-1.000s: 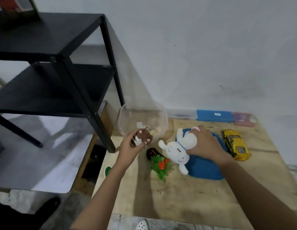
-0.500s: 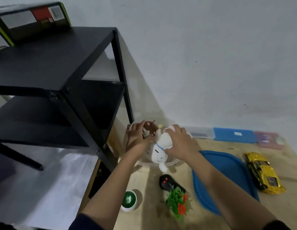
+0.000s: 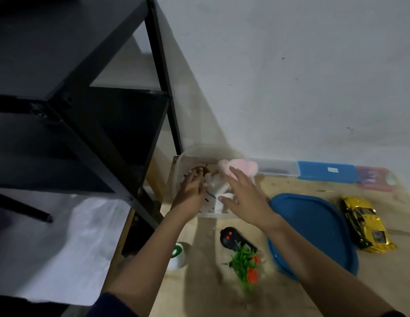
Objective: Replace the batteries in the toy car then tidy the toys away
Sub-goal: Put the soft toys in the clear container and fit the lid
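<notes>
While packing soft toys into clear plastic tub point(image 3: 176, 179), left hand point(image 3: 190, 189) laid straight-fingered on small brown plush toy point(image 3: 200, 170), likely to seat it low; right hand point(image 3: 244, 197) spread, holding nothing, over white plush rabbit point(image 3: 211, 199) inside. Glossy yellow toy car point(image 3: 364, 223) on wooden tabletop point(image 3: 387, 284) right of blue oval lid point(image 3: 314, 225), not yet stowed

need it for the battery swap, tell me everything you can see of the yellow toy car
The yellow toy car is a shiny, gold-looking sports model, seemingly plastic, with dark windows and a small dark square patch on its near end. It stands upright on the wooden table, lengthwise from the wall toward the person, slightly angled, just right of the blue lid. Neither hand touches it: the left hand and right hand are at the clear box.
</notes>
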`<state>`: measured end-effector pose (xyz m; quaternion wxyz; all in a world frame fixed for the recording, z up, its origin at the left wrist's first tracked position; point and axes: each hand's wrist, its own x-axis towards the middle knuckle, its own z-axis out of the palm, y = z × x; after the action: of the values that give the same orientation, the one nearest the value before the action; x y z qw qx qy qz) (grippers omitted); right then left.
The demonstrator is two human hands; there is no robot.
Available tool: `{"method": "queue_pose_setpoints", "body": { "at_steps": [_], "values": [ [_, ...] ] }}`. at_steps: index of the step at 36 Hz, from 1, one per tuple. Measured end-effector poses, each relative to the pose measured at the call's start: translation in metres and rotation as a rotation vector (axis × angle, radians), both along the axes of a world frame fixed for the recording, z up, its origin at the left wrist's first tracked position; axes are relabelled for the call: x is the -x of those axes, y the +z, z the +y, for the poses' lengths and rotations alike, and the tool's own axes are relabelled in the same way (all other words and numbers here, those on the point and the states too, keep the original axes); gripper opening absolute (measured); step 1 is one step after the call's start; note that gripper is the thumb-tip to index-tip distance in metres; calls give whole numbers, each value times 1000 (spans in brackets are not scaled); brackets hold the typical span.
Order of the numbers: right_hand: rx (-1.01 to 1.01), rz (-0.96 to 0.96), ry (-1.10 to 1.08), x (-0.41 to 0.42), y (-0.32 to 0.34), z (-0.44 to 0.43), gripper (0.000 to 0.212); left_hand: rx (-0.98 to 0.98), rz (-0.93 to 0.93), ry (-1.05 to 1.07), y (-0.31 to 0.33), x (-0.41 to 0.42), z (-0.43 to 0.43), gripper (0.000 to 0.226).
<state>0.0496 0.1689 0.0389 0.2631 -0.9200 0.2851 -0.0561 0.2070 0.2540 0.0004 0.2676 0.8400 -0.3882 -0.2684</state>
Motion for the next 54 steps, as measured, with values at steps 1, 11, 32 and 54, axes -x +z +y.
{"method": "queue_pose_setpoints", "body": {
  "at_steps": [1,11,32,54],
  "values": [
    [0,-66,-19,8,1,9,58,54,-29,-19,7,5,11,44],
    [68,-64,-83,88,-33,106,66,215,-476,153,-5,79,159,43],
    [29,391,-156,54,-66,104,72,-250,-496,-2,-55,87,166,36],
    [-75,60,-286,106,-13,94,69,217,-280,98,3,124,140,39]
  ]
}}
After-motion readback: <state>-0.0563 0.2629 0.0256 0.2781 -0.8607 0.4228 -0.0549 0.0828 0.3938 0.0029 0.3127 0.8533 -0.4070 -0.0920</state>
